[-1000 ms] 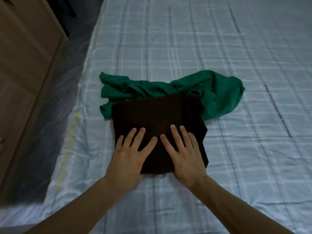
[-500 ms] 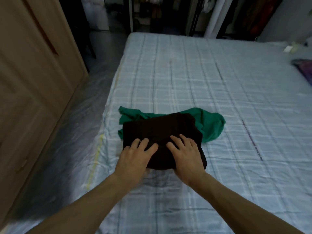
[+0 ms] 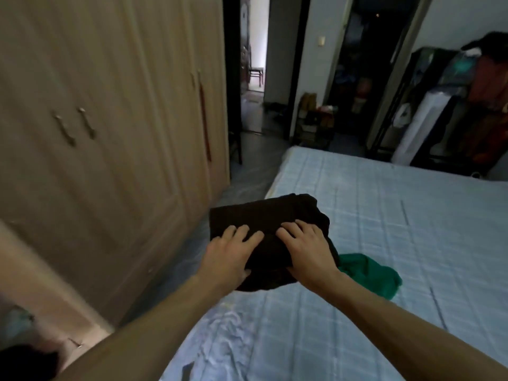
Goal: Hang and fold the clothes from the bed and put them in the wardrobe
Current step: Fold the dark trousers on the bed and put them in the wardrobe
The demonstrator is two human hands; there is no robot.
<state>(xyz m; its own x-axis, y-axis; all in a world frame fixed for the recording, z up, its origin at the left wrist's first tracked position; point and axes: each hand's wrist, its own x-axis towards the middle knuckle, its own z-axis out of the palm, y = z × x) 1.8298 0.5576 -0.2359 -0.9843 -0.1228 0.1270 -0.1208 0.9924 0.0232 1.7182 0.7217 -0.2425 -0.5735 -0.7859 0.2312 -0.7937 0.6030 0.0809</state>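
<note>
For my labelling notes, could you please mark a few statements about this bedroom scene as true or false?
1. The left hand and the right hand both hold the folded dark garment. True.
2. The green garment hangs in the wardrobe. False: it lies crumpled on the bed.
3. The wardrobe doors in view are closed. True.
4. The bed sheet is plain red. False: it is light blue with a check pattern.

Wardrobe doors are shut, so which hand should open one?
Probably left: the left hand is on the side of the wardrobe, nearer its handles; the right hand also grips the folded dark garment and could carry it.
</note>
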